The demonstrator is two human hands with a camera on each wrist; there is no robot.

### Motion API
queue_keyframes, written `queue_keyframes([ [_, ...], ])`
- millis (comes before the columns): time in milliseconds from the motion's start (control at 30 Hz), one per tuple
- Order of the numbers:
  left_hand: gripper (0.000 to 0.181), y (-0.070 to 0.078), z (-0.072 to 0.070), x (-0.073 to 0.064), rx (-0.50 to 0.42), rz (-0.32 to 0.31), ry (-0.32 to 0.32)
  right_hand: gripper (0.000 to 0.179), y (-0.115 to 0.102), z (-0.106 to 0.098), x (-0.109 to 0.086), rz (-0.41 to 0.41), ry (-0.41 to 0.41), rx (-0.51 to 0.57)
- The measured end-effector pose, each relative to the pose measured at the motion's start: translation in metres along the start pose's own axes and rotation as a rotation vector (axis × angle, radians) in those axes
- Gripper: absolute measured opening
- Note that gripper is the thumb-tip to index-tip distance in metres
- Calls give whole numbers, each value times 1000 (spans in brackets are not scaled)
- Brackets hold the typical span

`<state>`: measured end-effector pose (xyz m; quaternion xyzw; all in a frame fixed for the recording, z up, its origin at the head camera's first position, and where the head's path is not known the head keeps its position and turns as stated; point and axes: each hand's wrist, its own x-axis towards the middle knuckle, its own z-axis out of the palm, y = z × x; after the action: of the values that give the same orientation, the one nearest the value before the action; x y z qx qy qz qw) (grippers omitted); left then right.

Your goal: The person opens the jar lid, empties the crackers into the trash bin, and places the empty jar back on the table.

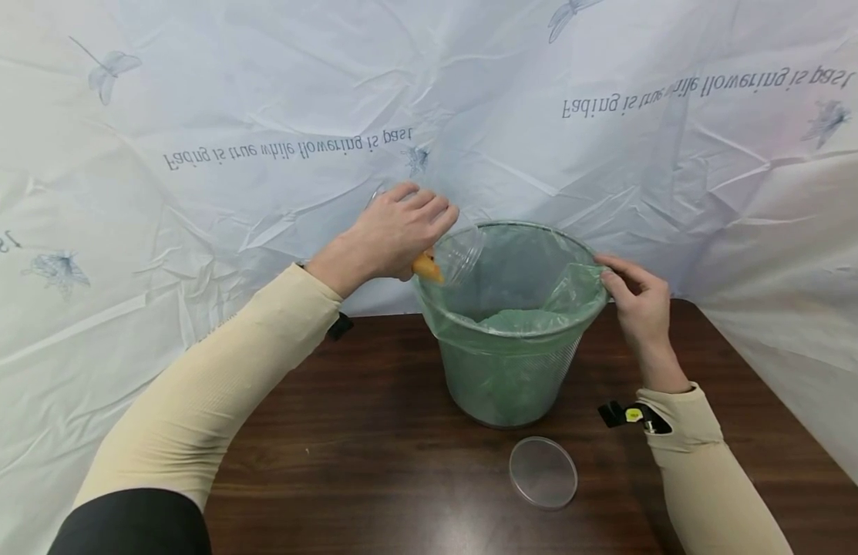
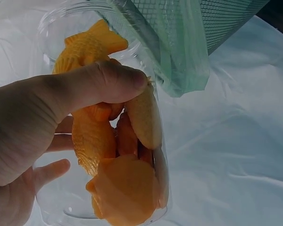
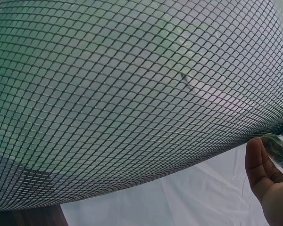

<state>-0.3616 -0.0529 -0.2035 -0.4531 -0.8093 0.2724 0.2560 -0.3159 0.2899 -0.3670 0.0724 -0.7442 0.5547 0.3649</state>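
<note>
My left hand [image 1: 394, 235] grips a clear plastic jar [image 1: 465, 258], tilted with its mouth at the left rim of a mesh trash bin [image 1: 501, 389]. Inside the jar, the left wrist view shows orange fish-shaped pieces [image 2: 92, 47] and a tan oblong piece [image 2: 148, 120]; the thumb lies across them. One orange piece [image 1: 426, 267] shows below the fingers in the head view. A green trash bag [image 1: 519, 320] lines the bin and folds over its rim. On the right side, my right hand [image 1: 640, 301] pinches the bag's edge at the rim.
A round clear lid [image 1: 543, 472] lies on the dark wooden table [image 1: 373, 432] in front of the bin. Wrinkled white sheeting [image 1: 276, 92] with printed writing hangs close behind the bin and along both sides.
</note>
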Motion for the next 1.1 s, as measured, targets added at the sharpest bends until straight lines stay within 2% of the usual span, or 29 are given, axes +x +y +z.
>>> queue_keyframes([
  [300,65,1,2,2,10,15,55,27,0,-1,1,2,1,-7],
  [467,62,1,2,3,14,5,42,26,2,0,2,1,2,-10],
  [767,79,1,2,6,44,20,-26,27,3,0,2,11,2,-20],
  [1100,74,2,3,7,70,28,-13,26,2,1,0,-2,2,-9],
])
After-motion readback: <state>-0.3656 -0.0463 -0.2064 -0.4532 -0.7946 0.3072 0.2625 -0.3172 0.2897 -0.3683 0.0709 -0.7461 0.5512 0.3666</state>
